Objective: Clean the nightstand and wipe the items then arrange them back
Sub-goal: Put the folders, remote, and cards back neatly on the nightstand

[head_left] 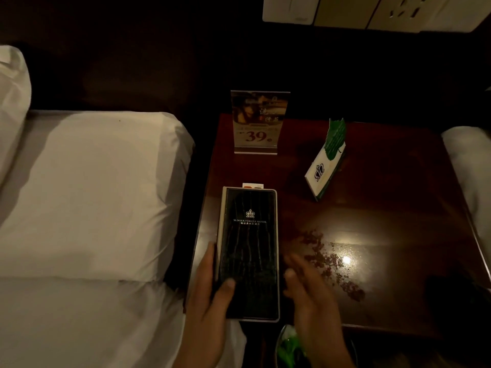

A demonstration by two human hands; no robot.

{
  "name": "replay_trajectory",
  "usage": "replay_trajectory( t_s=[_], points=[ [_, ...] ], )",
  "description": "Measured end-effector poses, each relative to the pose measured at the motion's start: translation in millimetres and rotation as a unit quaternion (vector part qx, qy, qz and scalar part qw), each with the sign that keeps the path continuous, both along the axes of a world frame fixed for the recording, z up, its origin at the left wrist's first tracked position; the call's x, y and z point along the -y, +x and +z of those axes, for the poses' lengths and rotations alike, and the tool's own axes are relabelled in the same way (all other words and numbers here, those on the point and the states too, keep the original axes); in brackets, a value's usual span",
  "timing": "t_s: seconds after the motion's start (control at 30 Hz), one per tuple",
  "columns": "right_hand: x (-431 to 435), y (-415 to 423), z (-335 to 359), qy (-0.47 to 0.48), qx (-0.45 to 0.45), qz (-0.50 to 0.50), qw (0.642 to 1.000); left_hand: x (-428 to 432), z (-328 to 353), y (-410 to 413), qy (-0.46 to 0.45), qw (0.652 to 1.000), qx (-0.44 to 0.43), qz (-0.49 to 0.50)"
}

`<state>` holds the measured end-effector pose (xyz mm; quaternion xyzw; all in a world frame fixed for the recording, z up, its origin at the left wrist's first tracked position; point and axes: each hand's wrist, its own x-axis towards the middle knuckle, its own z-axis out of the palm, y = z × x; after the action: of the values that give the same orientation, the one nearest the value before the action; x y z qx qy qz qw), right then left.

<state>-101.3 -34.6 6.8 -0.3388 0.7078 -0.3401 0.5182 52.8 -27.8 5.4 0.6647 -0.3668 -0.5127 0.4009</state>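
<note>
- Left hand (212, 301) grips the black folder (249, 235) at its near left edge, thumb on the cover. The folder sits along the left edge of the nightstand (385, 208), near end over the front edge.
- Right hand (308, 293) is flat with fingers straight, just beside the folder's right edge. It's blurred, so can't tell if it touches.
- Risk: a one-sided grip on a long folder. Lift it fast and it may swing or slip toward the bed (93, 195).
- Risk: a slip (252, 185) pokes out of the far end. Tilt the folder and it likely drops out.
- Risk: crumbs (326, 258) lie right of the folder. A careless sweep pushes them under it or off the front edge.
- Risk: the sign stand (257, 123) and tent card (325, 166) stand upright behind. A wide wipe could knock them over.
</note>
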Motion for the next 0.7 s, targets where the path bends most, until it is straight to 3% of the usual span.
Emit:
replay_trajectory(
  t_s=[0.17,0.7],
  points=[
    [-21.2,19.5,-2.0,0.008,-0.071,0.018,0.997,-2.2,-4.6,-2.5,-0.022,0.999,-0.039,0.015],
    [-13.7,8.8,-5.6,-0.023,-0.110,0.087,0.990,5.8,3.8,-12.2,-0.036,0.999,-0.009,0.021]
  ],
)
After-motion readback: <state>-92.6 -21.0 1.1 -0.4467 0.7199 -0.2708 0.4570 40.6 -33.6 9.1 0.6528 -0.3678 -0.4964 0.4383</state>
